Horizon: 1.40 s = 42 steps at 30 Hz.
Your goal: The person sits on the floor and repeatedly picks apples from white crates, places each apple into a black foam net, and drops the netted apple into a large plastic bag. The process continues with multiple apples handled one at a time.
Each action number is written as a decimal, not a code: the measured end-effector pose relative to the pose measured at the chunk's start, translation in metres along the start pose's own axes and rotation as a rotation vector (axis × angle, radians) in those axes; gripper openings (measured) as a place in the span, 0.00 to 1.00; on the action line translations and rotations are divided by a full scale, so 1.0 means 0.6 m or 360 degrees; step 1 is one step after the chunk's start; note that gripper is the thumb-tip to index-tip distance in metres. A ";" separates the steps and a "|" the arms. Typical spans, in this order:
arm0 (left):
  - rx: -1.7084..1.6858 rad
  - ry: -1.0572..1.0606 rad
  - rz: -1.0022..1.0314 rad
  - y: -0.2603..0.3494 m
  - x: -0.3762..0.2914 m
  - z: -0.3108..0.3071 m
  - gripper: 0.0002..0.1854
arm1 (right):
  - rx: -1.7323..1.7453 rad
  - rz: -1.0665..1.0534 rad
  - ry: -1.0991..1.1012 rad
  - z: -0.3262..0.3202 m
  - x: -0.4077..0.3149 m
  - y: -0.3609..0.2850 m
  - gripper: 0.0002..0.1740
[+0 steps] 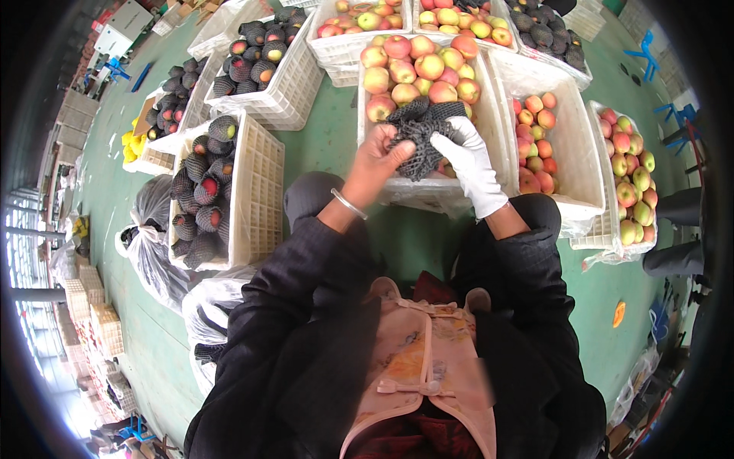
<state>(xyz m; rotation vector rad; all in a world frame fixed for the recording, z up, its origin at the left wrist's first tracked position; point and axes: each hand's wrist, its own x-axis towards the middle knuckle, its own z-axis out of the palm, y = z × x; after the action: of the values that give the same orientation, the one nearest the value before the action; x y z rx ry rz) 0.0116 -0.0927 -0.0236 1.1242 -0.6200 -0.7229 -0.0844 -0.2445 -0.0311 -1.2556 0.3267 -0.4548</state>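
Note:
Before me, a white plastic crate (498, 166) lined with clear film holds red and yellow apples (429, 66). Over its near end, my bare left hand (379, 163) grips the left side of a bunch of black foam-net sleeves (421, 140) between thumb and fingers. On the right side of the same bunch is my right hand (471, 163), in a white glove, with its fingers closed on the netting. The sleeves cover some of the apples beneath. Whether a fruit is inside the bunch cannot be seen.
Left, a crate (259, 189) holds apples in black nets (207, 189), with tied plastic bags (153, 249) beside it. Another crate of netted fruit (292, 94) stands behind. Crates of bare apples (579, 143) are on the right. A person's dark-clad legs (676, 229) show at the right edge.

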 end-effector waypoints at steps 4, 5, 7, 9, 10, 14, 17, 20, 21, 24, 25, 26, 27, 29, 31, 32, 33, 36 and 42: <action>0.0287 0.0125 -0.0356 -0.026 -0.009 -0.006 0.28 | -0.0433 -0.0517 0.0178 0.006 -0.004 -0.002 0.10; 0.0397 0.0249 -0.0348 -0.037 -0.003 -0.011 0.26 | -0.0689 -0.0652 0.0203 0.008 -0.008 -0.003 0.11; 0.0572 0.0446 -0.0186 -0.056 0.011 -0.028 0.23 | -0.1342 -0.1165 0.0255 0.014 -0.018 -0.006 0.16; 0.0818 0.0622 0.0157 -0.066 0.021 -0.048 0.15 | -0.1598 -0.1164 0.0149 0.023 -0.031 -0.007 0.14; 0.0824 0.0661 0.0268 -0.068 0.025 -0.051 0.14 | -0.1625 -0.1327 0.0069 0.026 -0.034 -0.008 0.13; 0.0853 0.0575 0.0272 -0.052 0.005 -0.031 0.19 | -0.1381 -0.1149 0.0205 0.023 -0.023 -0.015 0.12; 0.1296 0.0542 0.0868 -0.020 -0.030 0.007 0.24 | -0.1041 -0.0967 0.0472 0.006 0.000 -0.018 0.08; 0.1250 0.0316 0.1021 0.009 -0.053 0.030 0.21 | -0.0797 -0.0722 0.0231 -0.001 0.003 -0.009 0.09; 0.1257 0.0120 0.0899 0.010 -0.058 0.037 0.19 | -0.0889 -0.0676 0.0157 0.000 0.000 -0.004 0.10; 0.1527 0.0045 0.0648 -0.005 -0.049 0.047 0.21 | -0.1043 -0.0590 0.0173 0.011 -0.011 0.007 0.09; 0.1651 0.0053 0.0551 -0.012 -0.046 0.044 0.22 | -0.0930 -0.0572 0.0162 0.014 -0.014 0.009 0.09; 0.1787 0.0040 0.0432 -0.020 -0.046 0.039 0.22 | -0.0860 -0.0499 0.0107 0.020 -0.019 0.011 0.09; 0.1931 0.0015 0.0235 -0.028 -0.047 0.035 0.23 | -0.1085 -0.0308 0.0014 0.021 -0.024 0.011 0.11; 0.1864 0.0038 0.0323 -0.041 -0.044 0.025 0.21 | -0.0911 -0.0419 -0.0046 0.033 -0.031 0.015 0.12; 0.1656 0.0029 0.0101 -0.046 -0.041 0.014 0.19 | -0.0963 -0.0410 -0.0064 0.034 -0.033 0.013 0.13; 0.1562 0.0025 0.0174 -0.047 -0.041 0.011 0.16 | -0.0970 -0.0362 -0.0097 0.034 -0.034 0.011 0.14; 0.1546 0.0008 0.0185 -0.048 -0.040 0.007 0.15 | -0.0972 -0.0321 -0.0087 0.032 -0.033 0.009 0.14; 0.1433 -0.0063 0.0169 -0.045 -0.043 -0.007 0.12 | -0.0942 -0.0504 -0.0104 0.027 -0.030 0.005 0.15; 0.0054 -0.0007 -0.0319 -0.050 -0.054 -0.028 0.12 | -0.0843 -0.0304 -0.0166 0.022 -0.020 0.022 0.12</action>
<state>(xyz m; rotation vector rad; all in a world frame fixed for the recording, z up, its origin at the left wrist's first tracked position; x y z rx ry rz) -0.0015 -0.0656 -0.0598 1.2279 -0.5290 -0.8893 -0.0863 -0.2244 -0.0399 -1.8316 0.2457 -0.4796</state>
